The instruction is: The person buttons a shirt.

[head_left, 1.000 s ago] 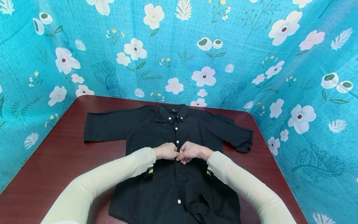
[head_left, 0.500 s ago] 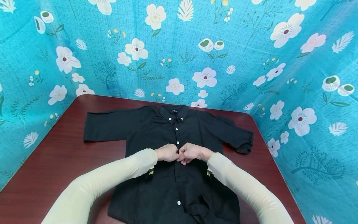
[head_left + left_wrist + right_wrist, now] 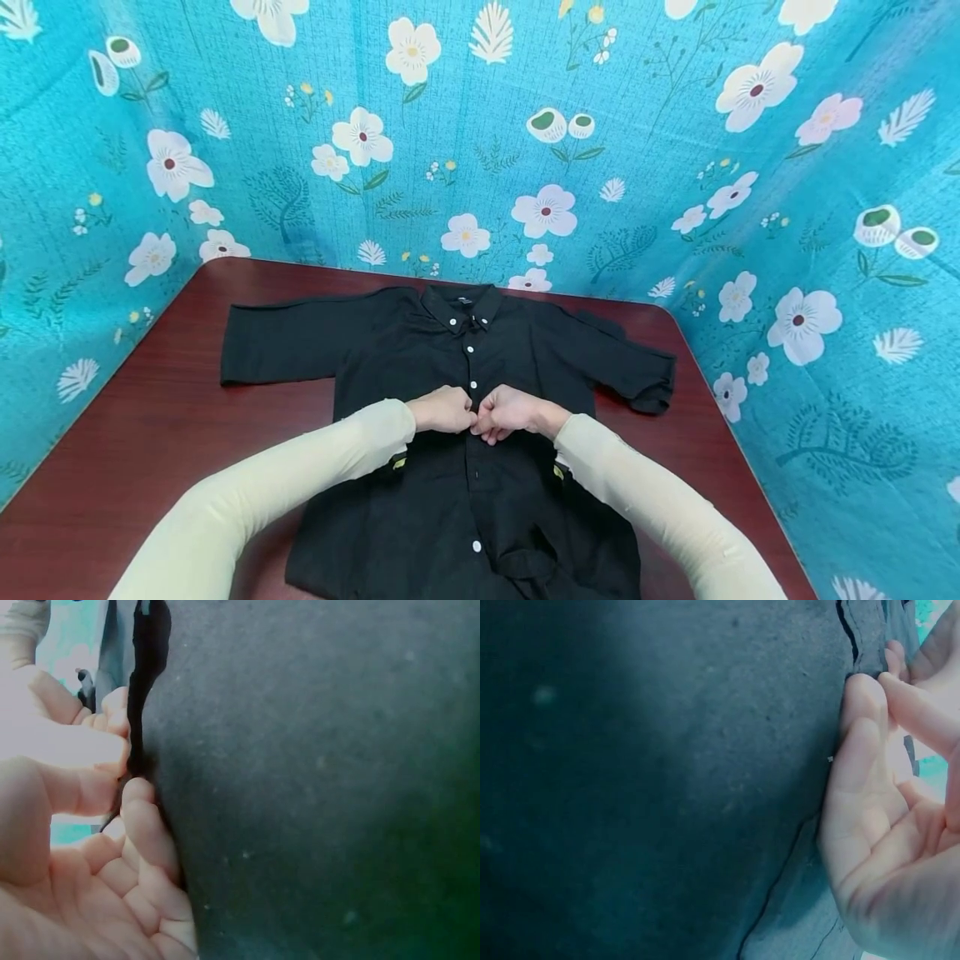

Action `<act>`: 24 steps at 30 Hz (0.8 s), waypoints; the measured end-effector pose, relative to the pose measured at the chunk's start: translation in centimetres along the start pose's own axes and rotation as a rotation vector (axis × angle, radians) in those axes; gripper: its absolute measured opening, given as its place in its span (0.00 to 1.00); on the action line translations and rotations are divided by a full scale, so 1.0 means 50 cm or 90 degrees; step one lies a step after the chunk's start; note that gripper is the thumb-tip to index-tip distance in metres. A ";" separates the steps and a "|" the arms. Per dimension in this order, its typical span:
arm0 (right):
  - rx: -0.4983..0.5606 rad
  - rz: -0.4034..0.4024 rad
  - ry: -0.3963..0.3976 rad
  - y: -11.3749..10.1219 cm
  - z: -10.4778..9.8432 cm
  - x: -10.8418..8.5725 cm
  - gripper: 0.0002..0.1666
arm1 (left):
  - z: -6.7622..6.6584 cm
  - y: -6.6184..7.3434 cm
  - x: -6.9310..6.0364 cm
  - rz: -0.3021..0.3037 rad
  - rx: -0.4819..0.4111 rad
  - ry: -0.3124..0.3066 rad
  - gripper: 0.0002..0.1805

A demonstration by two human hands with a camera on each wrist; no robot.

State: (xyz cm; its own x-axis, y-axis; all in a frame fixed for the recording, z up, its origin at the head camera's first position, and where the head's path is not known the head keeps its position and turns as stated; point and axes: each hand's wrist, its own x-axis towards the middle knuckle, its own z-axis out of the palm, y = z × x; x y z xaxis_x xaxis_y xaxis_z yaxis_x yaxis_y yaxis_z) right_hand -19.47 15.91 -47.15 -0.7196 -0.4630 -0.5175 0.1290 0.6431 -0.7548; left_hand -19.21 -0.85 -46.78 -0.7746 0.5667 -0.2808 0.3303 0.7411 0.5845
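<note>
A black button-up shirt (image 3: pixel 405 508) lies front up, its collar (image 3: pixel 463 308) at the far side. Halfway down the front placket, my left hand (image 3: pixel 444 409) and right hand (image 3: pixel 512 411) meet with fingertips almost touching. Both pinch the placket fabric between thumb and fingers; any button between them is hidden. In the left wrist view, thumb and curled fingers (image 3: pixel 146 825) grip the dark cloth edge. The right wrist view has my index finger (image 3: pixel 862 705) and thumb pressed together at the cloth. White buttons (image 3: pixel 473 385) show above the hands, and one white button (image 3: pixel 477 547) below.
The shirt rests on a dark red-brown table (image 3: pixel 150 450). Its left-side sleeve (image 3: pixel 281 342) is spread flat, while the right-side sleeve (image 3: pixel 637 375) is bunched at the cuff. A blue floral curtain (image 3: pixel 450 125) borders the table. The lower right hem is rumpled (image 3: pixel 528 562).
Both hands stay at the same spot on the placket, with only slight finger movement. The head view shifts a little; the shirt lies as before.
</note>
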 end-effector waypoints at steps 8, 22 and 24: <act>-0.011 -0.028 0.018 0.002 0.005 -0.002 0.06 | 0.000 0.003 0.003 -0.014 0.027 0.000 0.17; 0.018 -0.037 0.017 0.001 0.006 -0.003 0.08 | -0.002 -0.001 -0.003 -0.049 -0.005 0.003 0.15; 0.035 -0.025 0.022 0.003 0.006 -0.003 0.09 | -0.002 -0.003 -0.004 -0.058 -0.028 0.003 0.15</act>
State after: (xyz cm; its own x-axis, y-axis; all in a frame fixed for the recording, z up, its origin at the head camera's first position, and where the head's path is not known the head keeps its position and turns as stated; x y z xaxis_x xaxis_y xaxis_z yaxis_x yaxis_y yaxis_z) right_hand -19.17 15.88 -47.30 -0.7479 -0.4649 -0.4739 0.1371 0.5903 -0.7955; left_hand -19.16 -1.15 -46.72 -0.8033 0.4953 -0.3307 0.2343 0.7734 0.5891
